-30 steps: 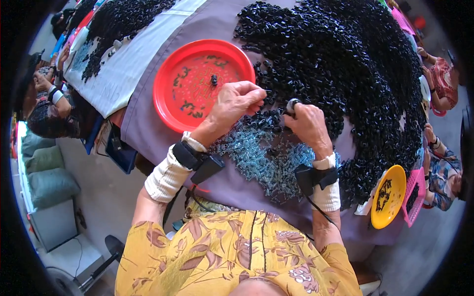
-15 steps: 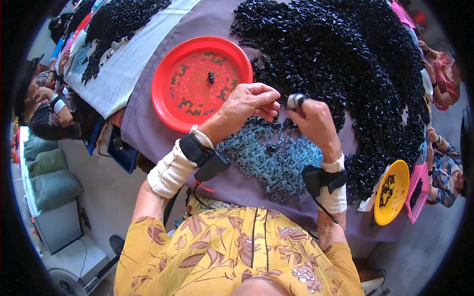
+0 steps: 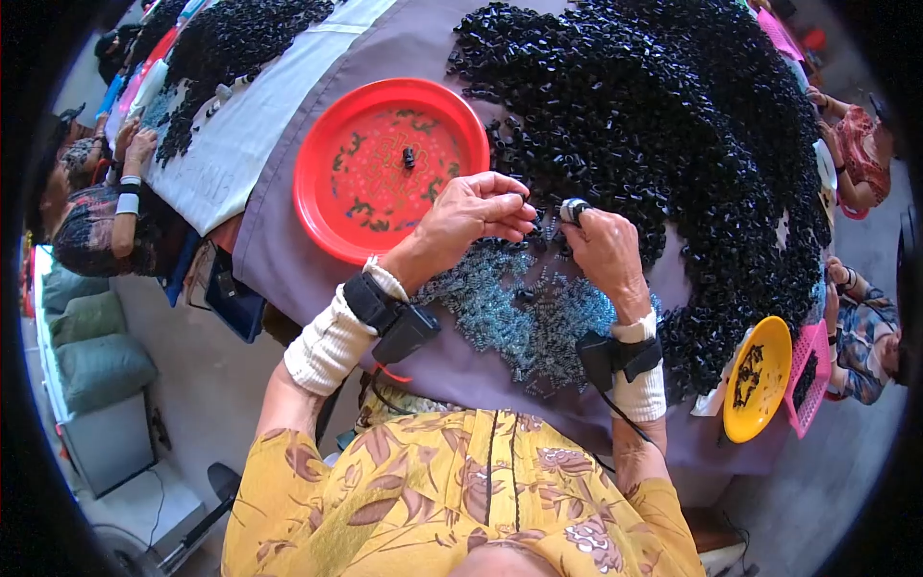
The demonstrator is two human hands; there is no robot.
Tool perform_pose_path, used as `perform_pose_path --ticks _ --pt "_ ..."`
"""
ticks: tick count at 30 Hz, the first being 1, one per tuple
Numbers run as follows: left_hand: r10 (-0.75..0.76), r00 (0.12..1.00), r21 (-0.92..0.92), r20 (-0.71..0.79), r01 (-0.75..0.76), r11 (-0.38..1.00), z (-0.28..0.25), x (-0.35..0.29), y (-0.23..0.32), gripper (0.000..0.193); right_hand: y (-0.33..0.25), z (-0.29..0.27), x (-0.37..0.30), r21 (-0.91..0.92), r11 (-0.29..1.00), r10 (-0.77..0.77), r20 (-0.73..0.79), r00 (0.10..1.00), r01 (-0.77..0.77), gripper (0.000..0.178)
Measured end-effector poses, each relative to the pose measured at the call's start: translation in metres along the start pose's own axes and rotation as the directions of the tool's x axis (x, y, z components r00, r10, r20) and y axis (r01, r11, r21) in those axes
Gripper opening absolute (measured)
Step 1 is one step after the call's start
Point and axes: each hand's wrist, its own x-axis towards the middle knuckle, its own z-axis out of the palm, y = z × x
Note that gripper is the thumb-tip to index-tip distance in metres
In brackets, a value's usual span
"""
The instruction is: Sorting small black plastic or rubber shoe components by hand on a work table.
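Left grip point(image 3: 478, 216): thumb and fingers met in a narrow pinch, with a small dark piece point(image 3: 527, 199) showing at the fingertips.
Right grip point(image 3: 606, 248): fingers curled, thumb side turned toward the left grip, near it but apart; I could not tell whether it held anything. A black-and-white band point(image 3: 575, 209) circled one finger.
Coils point(image 3: 500, 298): a loose pile of small, clear, bluish springs lay just below and between the two grips.
Black heap point(image 3: 635, 115): many short, shiny black pieces spread beyond both grips and far to the right.
Red tray point(image 3: 306, 183): round and patterned, it sat up and left of the left grip, with a small black clump point(image 3: 409, 158) near its middle.
Table point(image 3: 442, 367): purple cloth stretched beneath both grips.
Yellow plate point(image 3: 769, 399): holding dark pieces, it stood well to the right of and below the right grip, beside a pink basket point(image 3: 806, 415).
Wrists: a black box point(image 3: 409, 332) was strapped behind the left grip, over a cream cuff point(image 3: 330, 341).
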Motion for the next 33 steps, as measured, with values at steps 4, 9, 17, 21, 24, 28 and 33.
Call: perform_pose_path --ticks 4,9,17,21,24,28,33 --pt "-0.001 1.000 0.033 -0.015 0.001 0.999 0.001 0.002 -0.002 0.021 -0.004 0.008 0.001 -0.017 0.999 -0.036 0.016 0.999 0.037 0.021" --pt "-0.001 0.999 0.084 -0.046 0.005 0.996 0.000 0.002 -0.002 0.022 -0.014 0.013 0.009 -0.105 0.993 0.061 0.009 0.998 -0.060 0.018" --pt "0.012 0.999 0.018 -0.035 -0.011 1.000 0.000 0.001 -0.003 0.024 -0.022 0.022 0.016 -0.173 0.982 0.091 0.051 0.995 -0.081 0.014" --pt "0.023 1.000 0.034 -0.022 -0.022 0.999 0.001 0.000 -0.001 0.023 -0.017 0.019 0.018 -0.136 0.987 0.094 0.062 0.994 -0.085 0.015" --pt "0.011 0.999 0.049 -0.040 -0.009 0.999 0.002 -0.004 -0.003 0.022 -0.015 0.003 0.014 0.273 0.955 0.141 -0.085 0.986 -0.113 0.022" --pt "0.035 0.999 0.100 0.009 -0.036 0.994 0.008 0.001 -0.005 0.023 -0.024 -0.014 0.016 0.435 0.900 0.091 -0.143 0.986 -0.020 0.019" --pt "0.071 0.997 0.156 0.036 -0.075 0.985 0.012 0.000 -0.002 0.022 -0.027 -0.016 0.018 0.610 0.792 0.059 -0.126 0.990 0.030 0.014"
